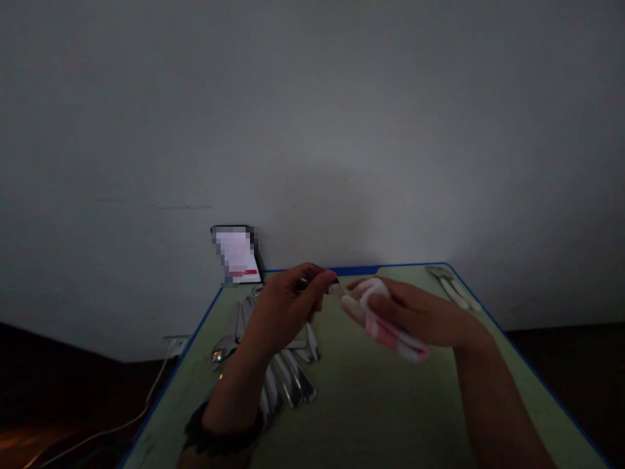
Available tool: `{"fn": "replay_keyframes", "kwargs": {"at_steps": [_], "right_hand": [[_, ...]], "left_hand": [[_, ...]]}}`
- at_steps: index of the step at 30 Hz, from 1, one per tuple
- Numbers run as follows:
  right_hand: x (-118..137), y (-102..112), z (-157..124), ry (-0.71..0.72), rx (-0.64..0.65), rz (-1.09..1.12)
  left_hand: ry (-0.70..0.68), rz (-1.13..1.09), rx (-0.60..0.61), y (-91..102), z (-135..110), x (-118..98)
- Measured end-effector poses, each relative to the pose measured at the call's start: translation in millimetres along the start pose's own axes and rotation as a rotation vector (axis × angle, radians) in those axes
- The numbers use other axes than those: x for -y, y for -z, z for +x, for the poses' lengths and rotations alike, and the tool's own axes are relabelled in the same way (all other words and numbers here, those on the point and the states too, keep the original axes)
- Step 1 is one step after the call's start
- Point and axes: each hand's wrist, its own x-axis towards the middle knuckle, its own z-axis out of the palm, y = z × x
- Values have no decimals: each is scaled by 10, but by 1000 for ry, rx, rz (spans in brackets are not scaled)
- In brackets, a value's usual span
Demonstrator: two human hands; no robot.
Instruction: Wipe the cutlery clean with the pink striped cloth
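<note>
One pale-handled utensil (pixel 349 305) is held over the table (pixel 371 417), long axis running between the hands, slanting down rightward; upper end pinched in the narrow grip of the left hand (pixel 286 307), handle met by pink-white cloth (pixel 396 340) bunched in the right hand (pixel 422 317)

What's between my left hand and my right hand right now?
In the head view, a pale-handled utensil spans from your left hand to a pink-and-white cloth held in your right hand.
</note>
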Motion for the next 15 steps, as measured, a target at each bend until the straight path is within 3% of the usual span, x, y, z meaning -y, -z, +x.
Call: {"fn": "replay_keyframes", "kwargs": {"at_steps": [2, 4, 7, 11, 15], "right_hand": [[57, -29, 7, -31, 136, -24], [85, -46, 18, -44, 161, -35], [93, -63, 44, -29, 80, -45], [98, -59, 54, -41, -40, -120], [101, 7, -7, -44, -51, -125]], "left_hand": [[1, -20, -39, -9, -2, -6], [3, -43, -85, -18, 0, -6], [25, -125, -73, -47, 9, 1], [81, -162, 96, -88, 16, 23], [125, -288, 33, -114, 11, 49]]}}
